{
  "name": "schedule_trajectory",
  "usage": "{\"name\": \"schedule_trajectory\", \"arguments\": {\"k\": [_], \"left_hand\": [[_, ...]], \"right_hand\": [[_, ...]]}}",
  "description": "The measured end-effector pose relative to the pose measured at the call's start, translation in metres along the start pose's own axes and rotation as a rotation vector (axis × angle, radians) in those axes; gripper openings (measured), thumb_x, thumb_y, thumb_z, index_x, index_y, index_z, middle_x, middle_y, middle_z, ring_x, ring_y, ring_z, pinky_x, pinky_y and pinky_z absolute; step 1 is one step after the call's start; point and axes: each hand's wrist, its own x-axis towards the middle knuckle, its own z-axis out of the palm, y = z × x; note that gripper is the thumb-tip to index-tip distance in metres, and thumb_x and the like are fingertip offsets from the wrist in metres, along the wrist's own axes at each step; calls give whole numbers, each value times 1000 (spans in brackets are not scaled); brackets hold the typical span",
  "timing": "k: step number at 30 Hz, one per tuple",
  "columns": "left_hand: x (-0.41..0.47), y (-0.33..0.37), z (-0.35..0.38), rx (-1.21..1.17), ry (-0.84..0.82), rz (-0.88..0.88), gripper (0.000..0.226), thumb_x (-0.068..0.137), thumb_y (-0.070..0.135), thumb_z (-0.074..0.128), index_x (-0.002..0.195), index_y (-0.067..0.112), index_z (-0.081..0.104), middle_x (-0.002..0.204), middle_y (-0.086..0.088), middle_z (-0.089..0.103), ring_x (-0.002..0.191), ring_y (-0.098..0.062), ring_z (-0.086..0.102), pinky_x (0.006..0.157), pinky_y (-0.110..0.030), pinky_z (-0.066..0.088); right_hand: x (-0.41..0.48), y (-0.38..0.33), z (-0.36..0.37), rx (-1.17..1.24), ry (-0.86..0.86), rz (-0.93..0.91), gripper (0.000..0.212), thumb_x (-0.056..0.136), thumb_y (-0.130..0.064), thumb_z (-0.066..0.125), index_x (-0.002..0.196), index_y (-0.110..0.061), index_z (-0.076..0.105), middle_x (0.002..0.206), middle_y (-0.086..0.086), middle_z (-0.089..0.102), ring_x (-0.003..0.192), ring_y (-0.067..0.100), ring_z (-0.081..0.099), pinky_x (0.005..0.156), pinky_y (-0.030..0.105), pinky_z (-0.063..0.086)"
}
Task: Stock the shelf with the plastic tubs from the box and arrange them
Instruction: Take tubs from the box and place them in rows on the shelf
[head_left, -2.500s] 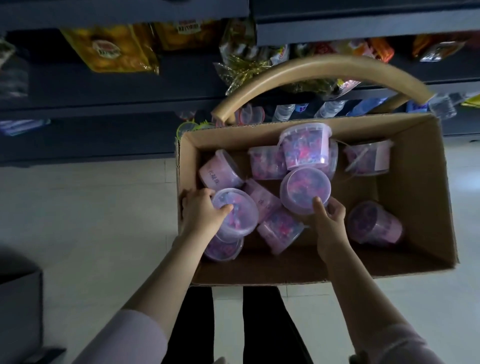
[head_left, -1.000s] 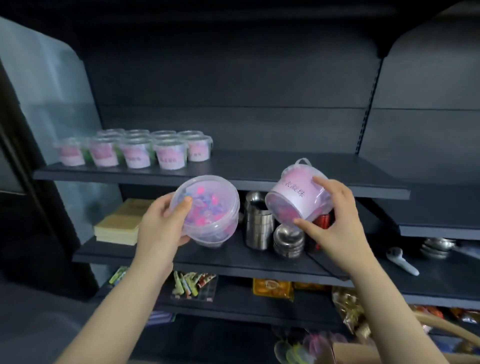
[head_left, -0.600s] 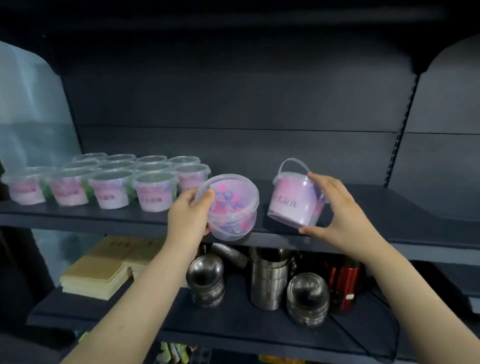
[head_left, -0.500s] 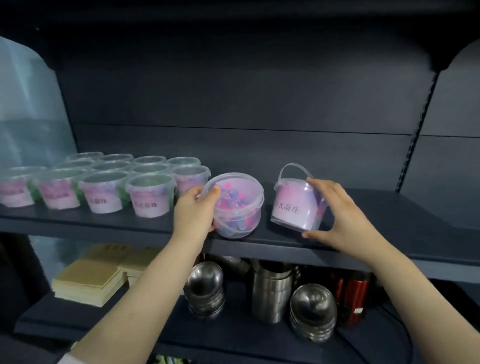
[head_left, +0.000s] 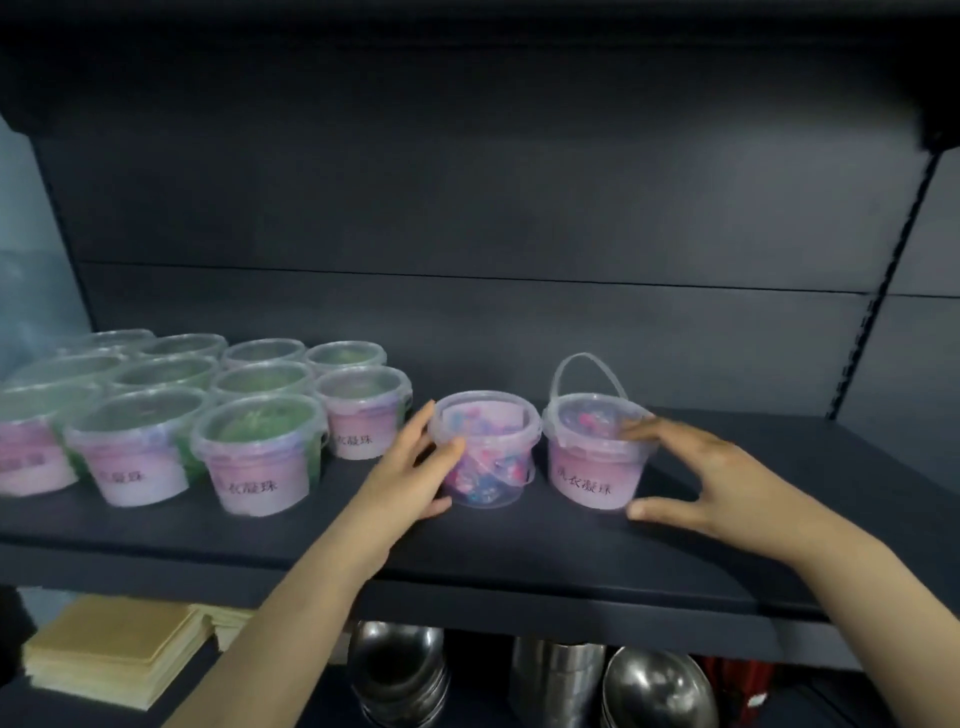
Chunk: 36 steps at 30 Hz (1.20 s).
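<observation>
Where the shelf (head_left: 519, 540) runs to its left end, a block of stocked tubs (head_left: 254, 457) stands in rows, labels towards the front edge. Just right of that block, the left hand (head_left: 400, 488) grips the left tub (head_left: 485, 457). Its fingers (head_left: 451, 448) curl at the rim on the tub's left side and the thumb (head_left: 434, 508) presses low at the base. The tub stands upright between them, near the middle of the shelf. Close against it on the right stands the handled tub (head_left: 592, 462), label forward, handle raised. The right hand (head_left: 727, 483) is spread loose, with fingertips (head_left: 631, 430) at the lid's right edge and the thumb (head_left: 641, 512) just beside the base, clasping nothing. These tubs look light, stiff and smooth-walled, likely a little slippery, with lids that a hard squeeze might pop. They are best taken round the wall under the rim, or by the handle. The left tub probably wants turning so its label faces the front edge.
</observation>
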Motion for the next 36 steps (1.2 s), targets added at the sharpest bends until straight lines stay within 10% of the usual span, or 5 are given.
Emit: {"name": "schedule_trajectory", "arguments": {"k": [7,15,24,30,36], "left_hand": [[36,-9,-10,827,127,567,45,74,47,75,104,25,49,134,4,48,124,-14,45,100,-32,41],[98,4,34,1277,305,447,65,75,65,62,117,18,46,118,-3,46,107,-26,43,82,-33,40],[140,36,10,1025,-41,113,44,72,64,67,105,36,57,109,8,36,111,-19,33,96,-32,36],[144,11,28,1147,320,440,39,80,64,55,94,28,59,95,8,47,98,-18,38,83,-29,37],[153,2,10,989,136,478,29,90,29,59,119,25,62,112,11,48,112,-11,37,98,-27,37]], "right_hand": [[37,18,6,7,147,177,39,68,-59,71,85,-29,54,109,-15,66,100,8,62,89,26,47],[112,52,17,24,52,275,38,78,-46,74,105,-23,60,113,-9,61,107,13,55,86,23,39],[147,83,33,46,91,206,35,82,-38,73,115,-28,67,119,-11,60,114,7,50,89,11,29],[149,98,40,-41,174,163,40,76,-49,73,112,-33,66,115,-15,63,117,16,47,95,26,36],[150,100,36,42,141,140,28,77,-37,77,104,-34,70,112,-14,63,116,17,50,99,28,39]]}}
